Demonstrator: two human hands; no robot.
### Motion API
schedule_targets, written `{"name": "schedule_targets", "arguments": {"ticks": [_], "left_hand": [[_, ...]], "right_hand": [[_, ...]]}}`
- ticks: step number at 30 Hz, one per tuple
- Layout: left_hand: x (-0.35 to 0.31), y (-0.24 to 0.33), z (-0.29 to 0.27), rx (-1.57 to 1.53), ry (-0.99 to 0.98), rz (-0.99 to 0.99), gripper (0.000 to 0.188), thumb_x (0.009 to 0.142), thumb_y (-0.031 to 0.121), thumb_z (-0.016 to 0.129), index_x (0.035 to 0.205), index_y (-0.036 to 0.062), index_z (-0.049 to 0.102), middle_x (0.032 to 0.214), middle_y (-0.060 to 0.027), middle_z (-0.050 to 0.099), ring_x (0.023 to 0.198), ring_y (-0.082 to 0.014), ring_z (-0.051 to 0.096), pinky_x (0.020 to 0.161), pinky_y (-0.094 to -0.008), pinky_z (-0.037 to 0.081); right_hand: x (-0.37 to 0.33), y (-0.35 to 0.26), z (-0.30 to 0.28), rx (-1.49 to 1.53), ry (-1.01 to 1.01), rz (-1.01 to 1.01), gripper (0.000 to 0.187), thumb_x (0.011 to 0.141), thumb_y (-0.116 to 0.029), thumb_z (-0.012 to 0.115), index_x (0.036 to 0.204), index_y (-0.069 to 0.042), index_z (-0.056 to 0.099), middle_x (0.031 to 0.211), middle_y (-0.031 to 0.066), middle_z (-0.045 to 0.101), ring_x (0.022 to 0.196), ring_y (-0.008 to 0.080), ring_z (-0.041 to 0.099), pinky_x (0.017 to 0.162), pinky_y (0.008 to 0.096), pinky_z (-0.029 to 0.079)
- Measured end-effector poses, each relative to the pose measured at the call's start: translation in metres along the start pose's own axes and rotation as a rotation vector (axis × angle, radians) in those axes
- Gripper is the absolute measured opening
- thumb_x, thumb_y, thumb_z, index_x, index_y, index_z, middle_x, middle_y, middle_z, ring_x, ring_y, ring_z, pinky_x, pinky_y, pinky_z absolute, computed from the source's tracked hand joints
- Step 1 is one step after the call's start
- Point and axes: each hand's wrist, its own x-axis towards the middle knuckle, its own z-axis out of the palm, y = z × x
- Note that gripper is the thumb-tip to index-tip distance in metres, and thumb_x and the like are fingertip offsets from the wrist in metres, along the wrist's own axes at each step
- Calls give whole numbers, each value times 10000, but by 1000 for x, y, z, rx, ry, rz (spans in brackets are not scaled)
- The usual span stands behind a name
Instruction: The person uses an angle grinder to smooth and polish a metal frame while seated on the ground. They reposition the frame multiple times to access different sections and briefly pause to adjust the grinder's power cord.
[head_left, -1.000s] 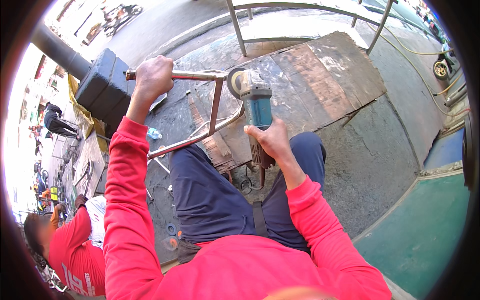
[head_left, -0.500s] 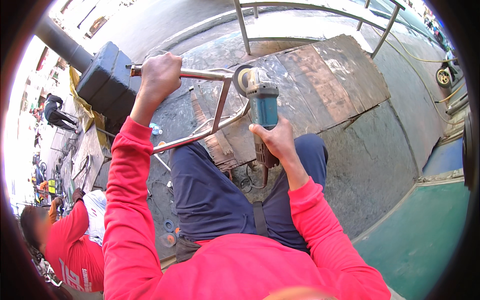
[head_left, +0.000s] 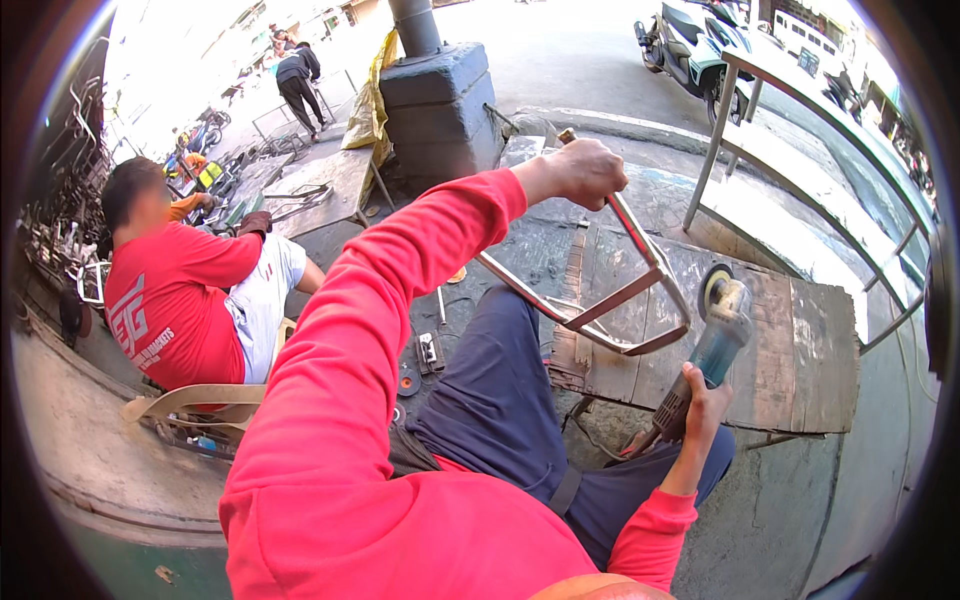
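My left hand (head_left: 588, 172) is closed round the upper end of a bent metal tube frame (head_left: 620, 297), holding it tilted above my lap and the plank-topped bench. Two long tubes and a crossbar show in this frame. In my right hand (head_left: 706, 405) is a blue-green and grey angle grinder (head_left: 722, 345), gripped round its body over my right thigh. Its round disc (head_left: 716, 287) points up and away from me, a short gap to the right of the frame. The grinder's cord runs down beside my knee.
The worn plank bench (head_left: 815, 350) stands before my knees. Behind it is a metal rack (head_left: 800, 225). A dark block (head_left: 435, 105) carries a post. At left a person in red (head_left: 185, 300) sits on a chair, near a board with metal parts. A scooter (head_left: 695, 50) stands farther off.
The view has swung left, bringing the seated person further in. The grinder's disc was at the frame's corner and now stands apart from it. Both hands keep their holds.
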Motion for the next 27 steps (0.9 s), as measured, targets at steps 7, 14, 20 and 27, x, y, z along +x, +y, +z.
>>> {"name": "schedule_targets", "arguments": {"ticks": [7, 14, 20, 27], "left_hand": [[9, -15, 21, 88, -31, 104, 84, 653, 180, 665, 676, 100, 677, 721, -84, 668, 803, -283, 656, 835, -426, 496], [40, -30, 75, 195, 125, -5, 65, 712, 133, 704, 761, 91, 711, 860, -118, 668, 1059, -324, 574, 1010, -470, 408], [84, -51, 93, 237, 0, 106, 85, 706, 116, 704, 787, 89, 706, 974, -132, 658, 1125, -335, 549, 1064, -469, 385], [144, -33, 87, 204, 39, 186, 135, 744, 106, 694, 866, 49, 699, 1100, -233, 588, 1236, -417, 481, 1115, -516, 346]], "right_hand": [[-7, 4, -26, 101, 75, 55, 268, 792, -246, 741, 832, -2, 637, 746, -3, 579, 644, 100, 504, 610, 263, 411], [-11, 6, -33, 138, 83, 129, 272, 792, -244, 742, 832, 4, 637, 747, -2, 577, 641, 93, 508, 596, 258, 406], [-11, 9, -38, 85, 110, 172, 266, 777, -263, 748, 788, -19, 642, 714, -20, 575, 587, 86, 492, 542, 268, 378], [-11, 5, -41, 169, 103, 202, 281, 762, -259, 759, 835, -13, 645, 707, -8, 590, 578, 89, 519, 544, 263, 409]]}}
